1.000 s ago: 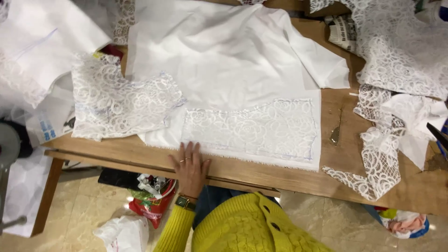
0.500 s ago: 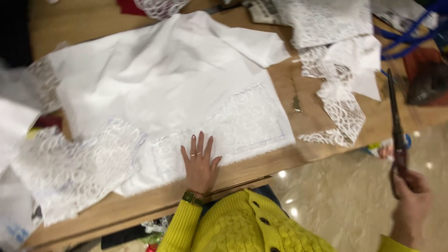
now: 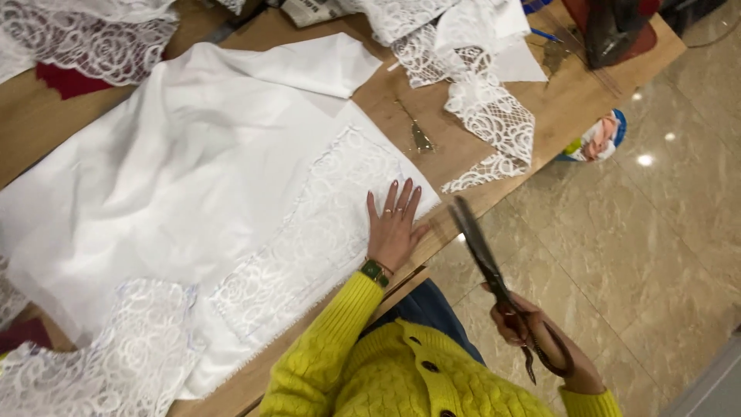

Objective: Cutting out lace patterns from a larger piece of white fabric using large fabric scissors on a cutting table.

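so far nothing looks cut: left hand point(image 3: 395, 229) flat on the lace point(image 3: 309, 232), right hand point(image 3: 540, 340) clenching scissors point(image 3: 486, 262) off the table point(image 3: 556, 100).

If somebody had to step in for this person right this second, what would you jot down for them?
Left hand: flat, fingers spread, pressing the near corner of the white fabric with lace band at the table edge.
Right hand: off the table, over the floor, gripping large dark scissors, blades closed, pointing up toward the fabric.
Other lace pieces lie at the far right of the table; more lace at the lower left.
Done: fabric spread flat, scissors in hand.
Left: no cut is visible at the held corner; the scissors are not yet at the cloth.
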